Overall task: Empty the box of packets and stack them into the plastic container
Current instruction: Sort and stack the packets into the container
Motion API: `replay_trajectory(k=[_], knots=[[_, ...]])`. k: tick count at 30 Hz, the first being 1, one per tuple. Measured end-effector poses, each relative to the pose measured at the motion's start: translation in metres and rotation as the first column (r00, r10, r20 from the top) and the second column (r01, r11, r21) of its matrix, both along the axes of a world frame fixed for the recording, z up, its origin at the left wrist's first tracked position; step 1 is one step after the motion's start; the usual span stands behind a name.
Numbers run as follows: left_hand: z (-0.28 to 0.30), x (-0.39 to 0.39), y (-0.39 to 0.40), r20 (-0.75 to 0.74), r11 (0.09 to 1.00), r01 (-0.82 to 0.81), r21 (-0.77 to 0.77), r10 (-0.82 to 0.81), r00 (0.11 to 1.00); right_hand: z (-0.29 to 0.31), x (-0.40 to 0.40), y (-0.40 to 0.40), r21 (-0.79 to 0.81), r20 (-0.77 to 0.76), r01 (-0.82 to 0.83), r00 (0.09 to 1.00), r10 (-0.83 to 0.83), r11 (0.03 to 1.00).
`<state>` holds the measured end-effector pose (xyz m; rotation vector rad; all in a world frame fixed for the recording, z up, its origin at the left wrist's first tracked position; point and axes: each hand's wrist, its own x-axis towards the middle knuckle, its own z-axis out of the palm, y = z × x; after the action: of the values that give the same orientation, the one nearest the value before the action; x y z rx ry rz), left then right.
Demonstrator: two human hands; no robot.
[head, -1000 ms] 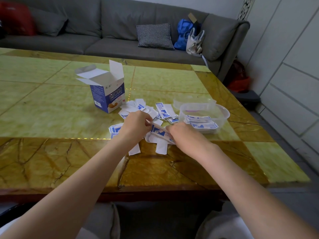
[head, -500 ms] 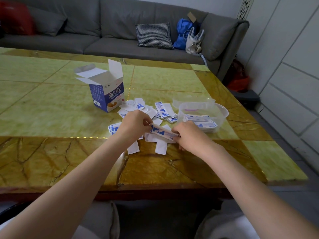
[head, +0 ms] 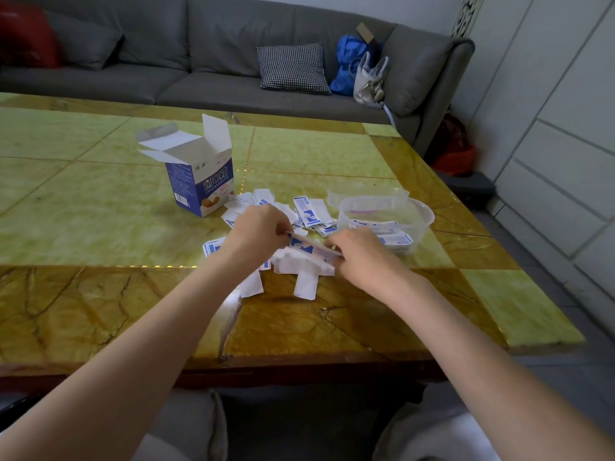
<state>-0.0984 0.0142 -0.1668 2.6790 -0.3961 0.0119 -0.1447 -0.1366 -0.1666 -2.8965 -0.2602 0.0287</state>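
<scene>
1. the step in hand is gathering: the left hand (head: 256,232) and the right hand (head: 357,251) each pinch one end of a small bundle of plaster packets (head: 307,246), held edge-on just above the loose pile. both hands are closed on that bundle.
2. the blue and white box (head: 199,184) stands upright at the far left of the pile, flaps open; it looks emptied, though its inside is not visible.
3. loose packets (head: 309,211) lie scattered on the bench (head: 100,211) between the box and the plastic container (head: 387,219), with a few white ones nearer the person.
4. the clear container sits just right of the pile and holds a low stack of packets (head: 392,236), so the task seems partway done.
5. the next move likely calls for squaring the bundle's edges, then carrying it right and laying it flat on that stack.
6. the packets are thin and slick, so a loose pinch could let the bundle fan out.
</scene>
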Motion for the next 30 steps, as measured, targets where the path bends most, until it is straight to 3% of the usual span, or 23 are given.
replay_trajectory(k=[3, 5, 10, 11, 13, 16, 19, 25, 27, 30], knots=[[0.020, 0.008, 0.003, -0.018, 0.980, -0.004, -0.200, 0.001, 1.000, 0.026, 0.009, -0.017, 0.273, 0.105, 0.077, 0.988, -0.109, 0.959], [0.032, 0.014, -0.005, -0.091, 0.927, -0.026, -0.373, -0.008, 0.996, 0.042, 0.019, -0.036, 0.512, 0.131, 0.138, 0.963, -0.236, 0.848], [0.052, 0.024, -0.051, -0.247, 0.798, -0.119, -0.591, -0.038, 0.968, 0.055, 0.048, -0.078, 0.725, -0.024, 0.311, 0.903, -0.429, 0.614], [0.052, 0.026, -0.060, -0.265, 0.791, -0.131, -0.597, -0.040, 0.964, 0.056, 0.052, -0.085, 0.708, -0.056, 0.344, 0.898, -0.437, 0.616], [0.049, 0.033, -0.078, -0.226, 0.849, -0.108, -0.518, -0.013, 0.974, 0.059, 0.056, -0.098, 0.588, -0.080, 0.387, 0.901, -0.426, 0.710], [0.042, 0.038, -0.099, -0.134, 0.974, -0.053, -0.219, 0.024, 0.991, 0.063, 0.060, -0.102, 0.278, -0.118, 0.406, 0.914, -0.389, 0.871], [0.038, 0.036, -0.114, -0.128, 0.995, 0.028, 0.096, -0.015, 0.992, 0.059, 0.065, -0.097, -0.041, -0.207, 0.339, 0.917, -0.340, 0.940], [0.036, 0.027, -0.132, -0.077, 0.879, 0.100, 0.467, -0.073, 0.994, 0.047, 0.071, -0.093, -0.324, -0.266, 0.199, 0.919, -0.291, 0.925], [0.034, 0.026, -0.134, -0.108, 0.849, 0.121, 0.514, -0.076, 0.991, 0.043, 0.073, -0.086, -0.459, -0.239, 0.209, 0.907, -0.346, 0.864], [0.029, 0.025, -0.136, -0.131, 0.853, 0.126, 0.507, -0.068, 0.989, 0.037, 0.079, -0.086, -0.503, -0.208, 0.211, 0.912, -0.354, 0.838]])
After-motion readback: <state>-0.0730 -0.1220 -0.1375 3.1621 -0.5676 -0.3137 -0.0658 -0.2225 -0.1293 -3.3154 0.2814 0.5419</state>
